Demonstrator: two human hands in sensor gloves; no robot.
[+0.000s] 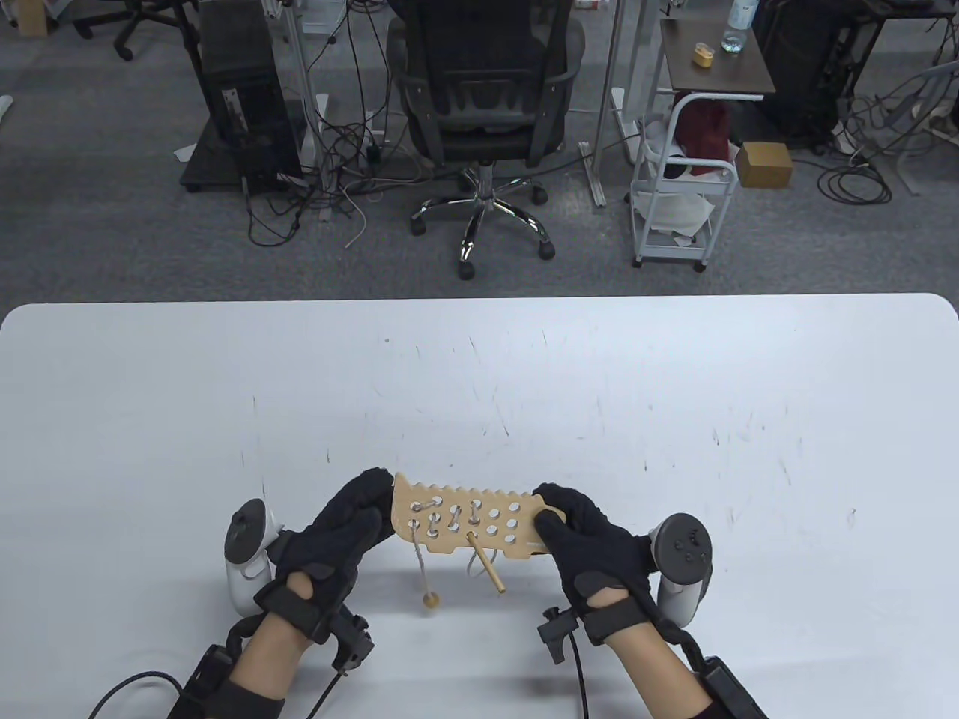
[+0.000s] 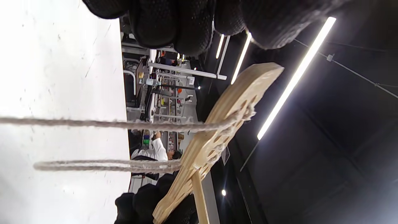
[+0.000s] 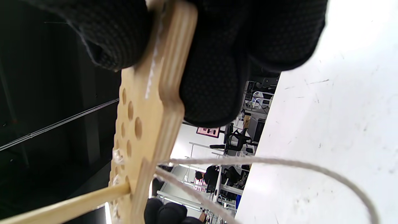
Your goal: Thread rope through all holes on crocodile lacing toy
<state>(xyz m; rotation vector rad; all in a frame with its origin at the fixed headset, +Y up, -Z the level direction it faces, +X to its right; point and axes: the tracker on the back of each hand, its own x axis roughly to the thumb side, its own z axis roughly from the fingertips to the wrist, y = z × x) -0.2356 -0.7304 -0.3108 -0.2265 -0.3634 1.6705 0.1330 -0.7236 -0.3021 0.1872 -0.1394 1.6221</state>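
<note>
Fingers clamp crocodile board; wrist view shows rope beneath.

A wide white surface with rounded far corners is stretching across the view, showing fine dark scuffs and scratches. A small wooden bead at a rope's end is hanging at or just above it, between the two sets of fingers; contact cannot be told.

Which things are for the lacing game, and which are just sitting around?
For the game:
- flat wooden crocodile board with holes
- pale grey rope
- wooden needle stick
- small wooden bead on the rope's end
- left hand and right hand, each gripping a board end

Just around:
- black office chair
- white wheeled cart
- brown cardboard box
</note>
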